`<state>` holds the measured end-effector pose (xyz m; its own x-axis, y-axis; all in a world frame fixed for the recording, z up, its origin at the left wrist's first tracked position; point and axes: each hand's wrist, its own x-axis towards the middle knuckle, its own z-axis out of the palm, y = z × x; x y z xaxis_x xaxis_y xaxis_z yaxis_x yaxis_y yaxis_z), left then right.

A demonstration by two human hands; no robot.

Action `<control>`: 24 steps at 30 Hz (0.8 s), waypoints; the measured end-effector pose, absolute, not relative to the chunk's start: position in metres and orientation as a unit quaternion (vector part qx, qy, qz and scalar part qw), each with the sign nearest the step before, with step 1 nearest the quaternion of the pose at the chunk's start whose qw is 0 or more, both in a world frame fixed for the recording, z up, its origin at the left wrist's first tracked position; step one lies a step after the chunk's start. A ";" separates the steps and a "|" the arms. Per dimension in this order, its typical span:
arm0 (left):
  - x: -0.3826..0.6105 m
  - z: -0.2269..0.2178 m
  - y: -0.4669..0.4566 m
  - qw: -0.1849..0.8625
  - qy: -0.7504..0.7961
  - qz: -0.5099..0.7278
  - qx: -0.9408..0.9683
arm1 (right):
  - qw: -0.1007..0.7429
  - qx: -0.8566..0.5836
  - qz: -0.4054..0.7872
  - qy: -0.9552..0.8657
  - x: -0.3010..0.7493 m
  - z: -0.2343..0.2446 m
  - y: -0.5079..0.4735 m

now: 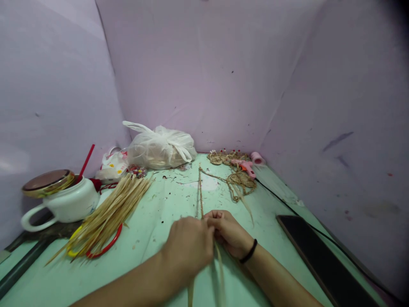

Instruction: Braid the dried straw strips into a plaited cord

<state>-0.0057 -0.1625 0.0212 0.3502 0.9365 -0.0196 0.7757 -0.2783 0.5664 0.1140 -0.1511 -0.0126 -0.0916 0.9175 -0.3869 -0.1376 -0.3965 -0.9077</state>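
A thin brown braided cord (201, 192) runs along the table down to my two hands. My left hand (188, 241), slightly blurred, is closed at the cord's near end, its fingertips hidden behind the back of the hand. My right hand (230, 232), with a black band on the wrist, pinches the fibres right beside it. The two hands touch or nearly touch. Loose pale flat strands (220, 273) hang below them towards me. From its far end the cord bends right to a coiled heap of braid (241, 183).
At left, a bundle of dried straw strands (111, 213) lies over red-and-yellow handles (105, 251), beside a white mug (75, 200) with a round lid (47, 181). A tied plastic bag (159, 147) sits behind. A pink glue gun (246, 166), its black cable (287, 204) and a dark flat slab (319, 256) are right.
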 end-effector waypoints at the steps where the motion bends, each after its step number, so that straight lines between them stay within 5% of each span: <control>1: -0.009 0.023 -0.155 0.231 0.566 0.193 0.767 | 0.408 -0.525 0.653 -0.363 0.116 -0.012 -0.151; 8: -0.016 0.013 -0.125 0.661 0.514 0.167 0.520 | 0.398 -0.478 0.684 -0.380 0.121 -0.009 -0.150; 19: -0.008 0.002 -0.126 0.558 0.575 0.188 0.568 | 0.277 -0.620 0.294 -0.673 0.126 -0.007 -0.155; 24: -0.005 -0.002 -0.130 0.556 0.584 0.194 0.559 | 0.221 -0.672 0.265 -0.655 0.117 0.005 -0.164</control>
<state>-0.0054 -0.1299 -0.0024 0.2432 0.8681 -0.4327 0.4364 0.3005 0.8481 0.1175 -0.1640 0.0048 0.0017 0.9978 -0.0661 0.7633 -0.0440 -0.6445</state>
